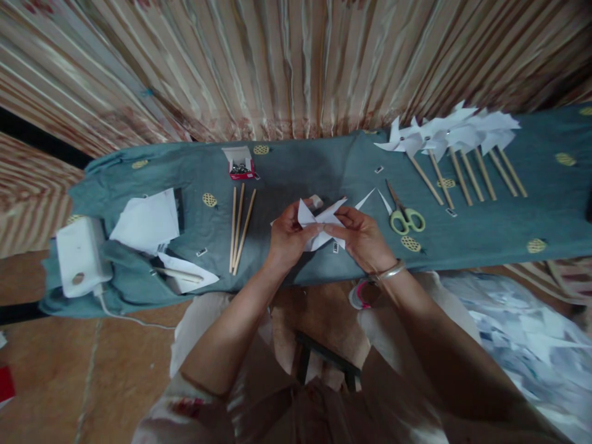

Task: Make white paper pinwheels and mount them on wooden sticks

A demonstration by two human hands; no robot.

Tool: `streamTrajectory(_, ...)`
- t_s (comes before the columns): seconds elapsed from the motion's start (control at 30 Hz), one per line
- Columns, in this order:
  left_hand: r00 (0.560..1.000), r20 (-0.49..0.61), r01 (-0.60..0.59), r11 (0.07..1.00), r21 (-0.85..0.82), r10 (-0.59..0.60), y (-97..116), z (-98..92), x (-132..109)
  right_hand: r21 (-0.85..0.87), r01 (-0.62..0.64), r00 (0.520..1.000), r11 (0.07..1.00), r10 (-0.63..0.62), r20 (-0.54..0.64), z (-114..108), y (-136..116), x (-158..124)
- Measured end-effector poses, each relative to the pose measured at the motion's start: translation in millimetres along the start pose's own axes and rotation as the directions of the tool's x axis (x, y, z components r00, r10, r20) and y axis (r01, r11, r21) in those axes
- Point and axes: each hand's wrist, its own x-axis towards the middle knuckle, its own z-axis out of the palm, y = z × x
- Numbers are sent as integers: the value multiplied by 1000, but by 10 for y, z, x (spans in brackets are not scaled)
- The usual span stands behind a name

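Between my two hands is a white paper pinwheel, its folded blades pointing outward. My left hand grips its left side, and the thumb presses close to the centre. On the right side my right hand pinches it, thumb also near the middle. Most of the fingers behind the paper are hidden. Just right of my right hand lie scissors with pale green handles. Three wooden sticks lie to the left of my left hand. Beyond them stands an opened small red box of metal pins.
Several finished pinwheels on sticks lie at the table's back right. White paper sheets, a pen-like tool on a paper piece and a white corded device are at left. A green cloth covers the table; a striped curtain hangs behind.
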Motion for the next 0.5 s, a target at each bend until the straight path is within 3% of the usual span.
streamTrajectory(0.5, 1000, -15, 7, 1000, -9, -7, 38, 11, -12, -1, 16, 1000, 1000, -16, 3, -21, 36, 5)
